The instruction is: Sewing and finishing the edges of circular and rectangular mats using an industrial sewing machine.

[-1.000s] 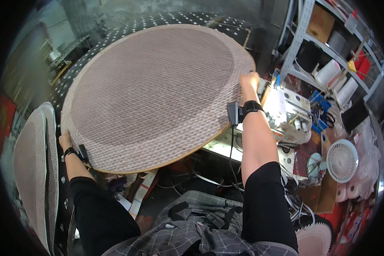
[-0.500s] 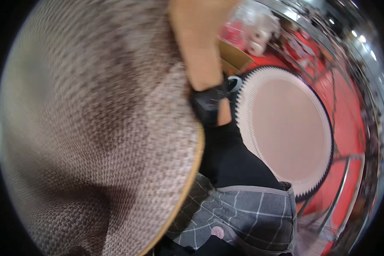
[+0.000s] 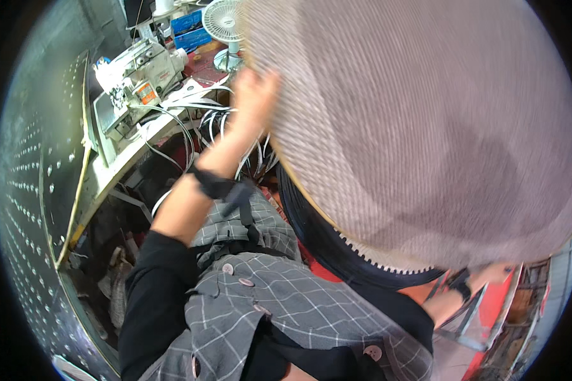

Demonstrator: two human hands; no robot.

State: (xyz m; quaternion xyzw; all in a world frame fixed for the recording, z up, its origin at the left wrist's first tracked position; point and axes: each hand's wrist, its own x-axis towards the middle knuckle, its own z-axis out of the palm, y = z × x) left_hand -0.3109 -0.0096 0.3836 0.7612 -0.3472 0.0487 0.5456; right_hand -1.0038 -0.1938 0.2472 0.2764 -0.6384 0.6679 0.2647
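A large woven beige-grey mat with a yellowish bound edge is raised in front of me, filling the upper right. My left hand is closed on its left edge, the fingers partly behind the weave. At the mat's lower right edge is my right hand, closed at the border, its fingers blurred and partly covered. Under the mat shows part of a round dark stack with a white toothed rim. A dark band is on each wrist.
A white sewing machine sits on a pale worktable at far left, with a small white fan and blue boxes behind. White and black strips hang off the table. A perforated dark panel stands left; metal framing is at right.
The mat has swung from my left side across to the right. The toothed round piece is now mostly covered, while the sewing machine and both my hands have come into view.
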